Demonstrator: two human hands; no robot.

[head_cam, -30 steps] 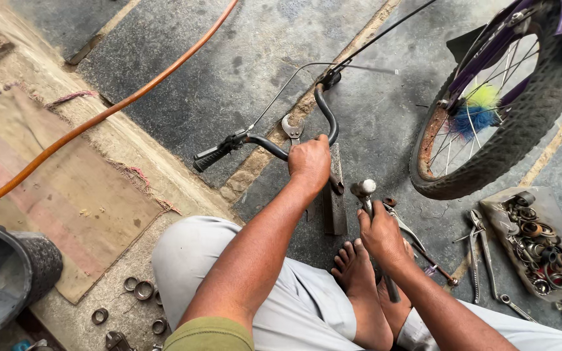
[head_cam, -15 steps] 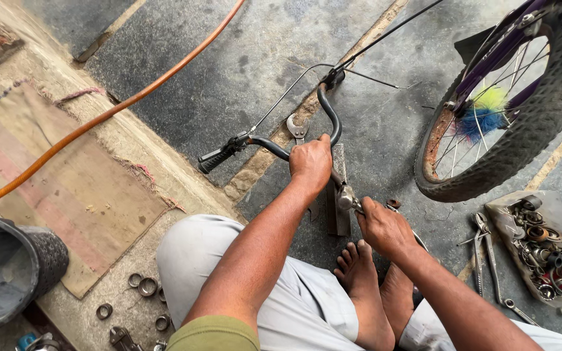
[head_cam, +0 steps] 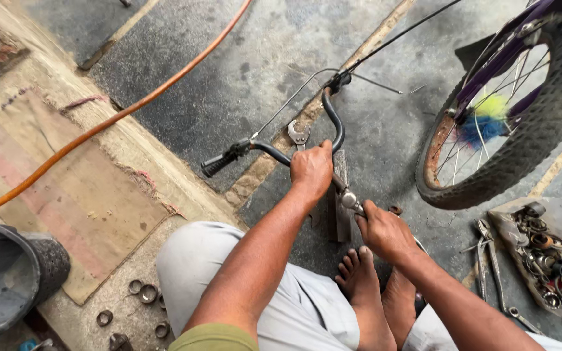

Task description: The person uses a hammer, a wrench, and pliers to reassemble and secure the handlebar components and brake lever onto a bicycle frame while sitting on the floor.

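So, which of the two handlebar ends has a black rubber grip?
The end pointing toward the mat, to the left of the left hand. The far end carries only a clamp with cables.

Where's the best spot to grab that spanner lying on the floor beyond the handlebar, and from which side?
Probably the spanner is best taken by its shaft, from above. It lies flat on the concrete floor, its open jaw end pointing away from the person, so the narrow shaft suits a pinch across its width. The handlebar, held by the left hand, curves close beside it, so coming straight down avoids it.
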